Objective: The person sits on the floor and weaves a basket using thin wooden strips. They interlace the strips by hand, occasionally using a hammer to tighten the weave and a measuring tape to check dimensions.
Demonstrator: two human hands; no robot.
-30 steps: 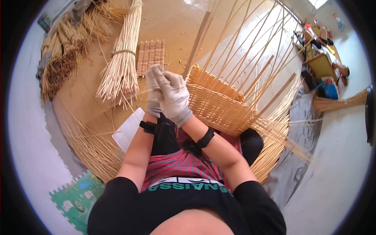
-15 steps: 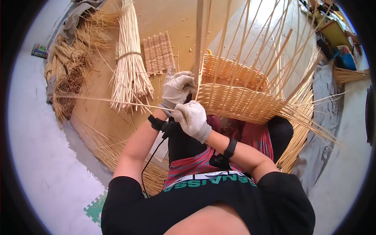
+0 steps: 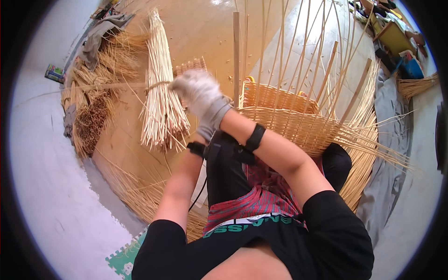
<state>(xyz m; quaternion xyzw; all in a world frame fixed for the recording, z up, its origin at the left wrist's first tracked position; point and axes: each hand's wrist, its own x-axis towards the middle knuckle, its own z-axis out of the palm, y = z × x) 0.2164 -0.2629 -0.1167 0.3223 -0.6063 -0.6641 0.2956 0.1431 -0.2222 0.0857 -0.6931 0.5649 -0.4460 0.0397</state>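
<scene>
A partly woven wicker basket (image 3: 284, 122) leans across my lap, with tall upright stakes rising from its walls. My right hand (image 3: 198, 95), in a pale glove and blurred by motion, is closed on a long thin wicker strand (image 3: 116, 86) at the basket's left corner. The strand stretches away to the left. Beneath and behind it is my gloved left hand (image 3: 205, 132), mostly covered by the right; its fingers are hidden. A flat wooden stake (image 3: 236, 56) stands upright at that same corner.
A tied bundle of pale rods (image 3: 163, 98) lies ahead on the left, beside a small woven panel (image 3: 196, 65). Darker bundles (image 3: 88, 112) line the left wall. Long loose rods (image 3: 359, 154) lie on the right, near a grey cloth (image 3: 380, 154).
My right hand has moved up and left with the strand, crossing over my left hand. The view has shifted slightly.
</scene>
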